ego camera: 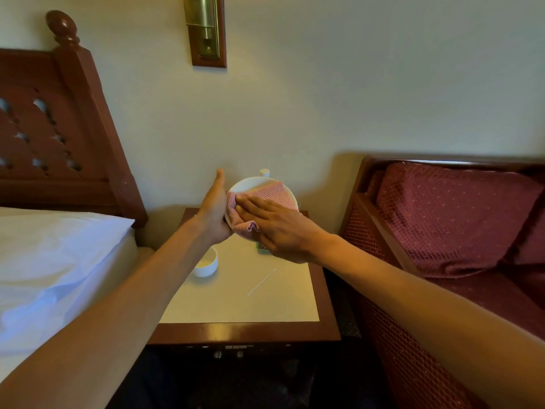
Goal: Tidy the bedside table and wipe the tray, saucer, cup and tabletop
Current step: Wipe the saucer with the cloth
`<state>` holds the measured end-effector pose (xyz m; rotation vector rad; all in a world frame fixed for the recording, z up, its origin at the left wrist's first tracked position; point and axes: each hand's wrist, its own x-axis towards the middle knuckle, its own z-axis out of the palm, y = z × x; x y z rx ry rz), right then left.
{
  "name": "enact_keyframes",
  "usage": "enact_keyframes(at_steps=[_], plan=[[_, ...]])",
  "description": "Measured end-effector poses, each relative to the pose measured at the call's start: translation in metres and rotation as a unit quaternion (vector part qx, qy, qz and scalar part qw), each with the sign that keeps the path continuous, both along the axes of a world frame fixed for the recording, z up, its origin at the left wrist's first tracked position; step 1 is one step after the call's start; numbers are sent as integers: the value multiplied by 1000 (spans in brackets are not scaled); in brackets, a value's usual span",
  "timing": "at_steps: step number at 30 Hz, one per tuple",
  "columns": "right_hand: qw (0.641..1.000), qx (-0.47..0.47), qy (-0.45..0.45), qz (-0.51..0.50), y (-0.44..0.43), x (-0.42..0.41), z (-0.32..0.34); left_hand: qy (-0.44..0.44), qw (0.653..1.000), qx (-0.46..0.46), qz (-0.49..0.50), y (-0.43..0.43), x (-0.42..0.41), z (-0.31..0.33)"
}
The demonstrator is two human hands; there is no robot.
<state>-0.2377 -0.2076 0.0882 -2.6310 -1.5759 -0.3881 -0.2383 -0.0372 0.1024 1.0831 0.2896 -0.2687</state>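
Observation:
My left hand [213,211] holds a white saucer [250,184] tilted up above the bedside table [265,302], gripping its left edge with the thumb raised. A pink waffle cloth [271,196] lies over the saucer's face. My right hand [277,225] presses the cloth against the saucer with flat, straight fingers. A white cup [206,262] stands on the tabletop just below my left wrist, partly hidden by the forearm.
A thin white stick [262,282] lies on the cream tabletop. A small white knob [264,172] shows behind the saucer. A bed [53,261] with a wooden headboard stands at the left, a red cushioned sofa [442,219] at the right, a wall lamp [206,31] above.

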Motion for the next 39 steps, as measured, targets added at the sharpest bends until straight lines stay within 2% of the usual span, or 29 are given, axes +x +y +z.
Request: enact_keyframes(at_steps=[4,8,11,14,16,18,20,22,26,28,31,34,37,39], plan=[[999,-3,-9,-39,-9,25,8,-10,1000,20,3,-3,-4,3],[992,3,14,-124,-19,18,3,20,979,115,166,-4,-6,16],[993,17,54,-108,-15,-2,-4,38,972,118,201,-5,-4,23],[993,65,75,-67,2,-8,-11,44,981,72,173,-12,-3,23],[994,69,47,-64,12,1,-11,39,994,20,99,-16,-3,20],[993,81,27,-86,21,8,-3,32,998,4,52,-19,-3,17],[984,128,60,-105,31,5,1,31,998,-4,52,-16,-1,13],[985,132,73,-81,34,-3,-2,37,998,-14,55,-6,0,13],[996,73,58,-8,11,-12,-16,24,998,16,61,14,1,4],[999,36,33,7,-5,-4,-17,-1,993,39,114,14,1,2],[997,47,32,-47,-16,19,-13,-8,982,78,170,5,-4,7],[990,83,49,-103,-3,30,-4,2,986,81,149,-7,-3,7],[993,98,16,-57,26,13,-10,12,996,28,88,-7,2,7],[994,100,36,-36,31,-2,-16,22,997,28,72,7,7,2]])
